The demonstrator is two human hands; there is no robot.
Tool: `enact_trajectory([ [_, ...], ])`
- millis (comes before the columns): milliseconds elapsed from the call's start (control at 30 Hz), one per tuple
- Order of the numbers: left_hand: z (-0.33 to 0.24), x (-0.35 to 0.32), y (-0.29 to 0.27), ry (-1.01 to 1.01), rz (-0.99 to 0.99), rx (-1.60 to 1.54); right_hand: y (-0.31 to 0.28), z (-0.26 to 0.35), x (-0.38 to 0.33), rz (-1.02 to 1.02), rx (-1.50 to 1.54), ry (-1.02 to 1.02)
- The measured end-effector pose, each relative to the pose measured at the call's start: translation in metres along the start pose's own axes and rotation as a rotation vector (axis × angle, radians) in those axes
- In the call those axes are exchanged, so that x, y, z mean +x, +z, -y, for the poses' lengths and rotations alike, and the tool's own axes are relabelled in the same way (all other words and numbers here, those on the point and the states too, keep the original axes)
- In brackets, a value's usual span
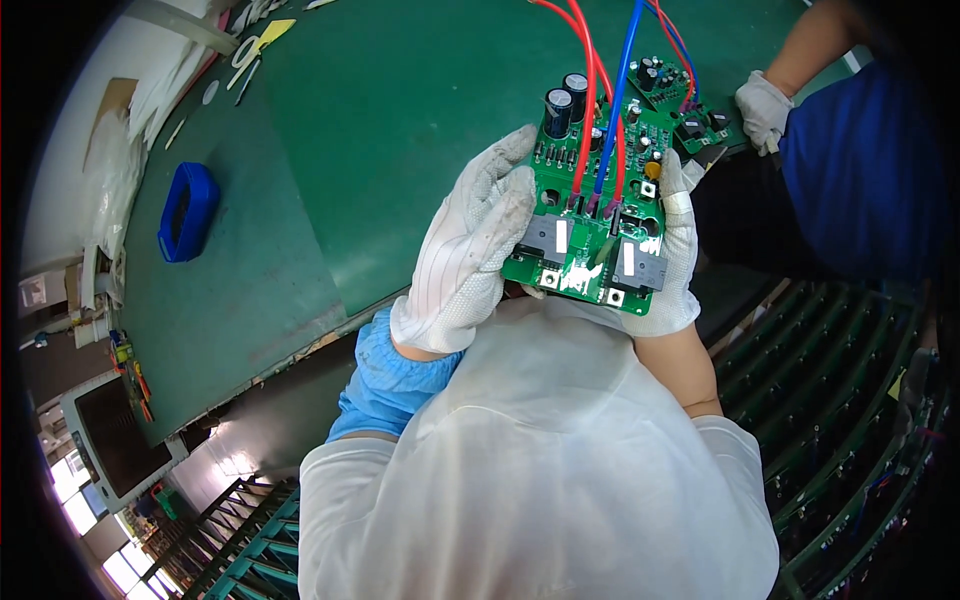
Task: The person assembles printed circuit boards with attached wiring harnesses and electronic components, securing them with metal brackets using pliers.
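Observation:
A green circuit board [575, 255] with black relays, capacitors and small parts is held up between my two gloved hands. My left hand [475, 225], in a white glove, is closed on the board's left edge. Along the right edge, my right hand [678, 250], also gloved, grips the board; some of its fingers are hidden behind it. Two red wires [587, 110] and a blue wire [618, 90] rise from the middle of the board and run out past the top of the view. Two dark round capacitors [558, 113] stand at its upper left.
A second green board [655, 85] with wires lies beyond mine, near a co-worker's gloved hand [765, 110]. On the green table [350, 150] sit a blue tray [188, 212] and scissors with yellow paper. Racks [840, 400] stand at the right; a monitor [120, 435] is at the lower left.

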State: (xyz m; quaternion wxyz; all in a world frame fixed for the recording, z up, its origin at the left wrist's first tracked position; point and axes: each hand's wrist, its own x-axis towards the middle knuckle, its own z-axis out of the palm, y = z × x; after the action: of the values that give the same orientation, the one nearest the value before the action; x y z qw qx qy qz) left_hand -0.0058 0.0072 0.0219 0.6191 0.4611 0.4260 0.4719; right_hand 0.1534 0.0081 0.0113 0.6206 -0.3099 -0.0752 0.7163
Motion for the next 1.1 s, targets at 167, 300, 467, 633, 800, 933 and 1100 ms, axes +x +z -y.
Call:
enact_trajectory([
  [167,0.002,-0.001,-0.002,0.01,0.008,-0.06,-0.001,0.0,0.002,0.033,0.025,0.027],
  [300,0.006,-0.002,-0.002,0.051,-0.003,-0.058,0.002,-0.001,0.002,0.047,0.049,0.045],
  [467,0.013,-0.001,-0.008,0.16,0.013,0.148,0.001,0.002,-0.001,0.163,0.113,0.098],
  [633,0.015,-0.005,-0.003,0.202,-0.02,0.167,0.0,0.0,-0.002,0.133,0.066,0.055],
  [800,0.009,-0.008,-0.001,0.148,0.003,0.088,0.001,0.002,-0.003,0.149,0.042,0.016],
  [933,0.008,-0.009,0.0,0.104,-0.012,0.081,-0.002,0.004,-0.004,0.186,0.003,0.009],
  [1100,0.009,-0.009,-0.001,0.138,0.003,0.099,-0.006,0.001,0.001,0.153,0.017,-0.008],
])
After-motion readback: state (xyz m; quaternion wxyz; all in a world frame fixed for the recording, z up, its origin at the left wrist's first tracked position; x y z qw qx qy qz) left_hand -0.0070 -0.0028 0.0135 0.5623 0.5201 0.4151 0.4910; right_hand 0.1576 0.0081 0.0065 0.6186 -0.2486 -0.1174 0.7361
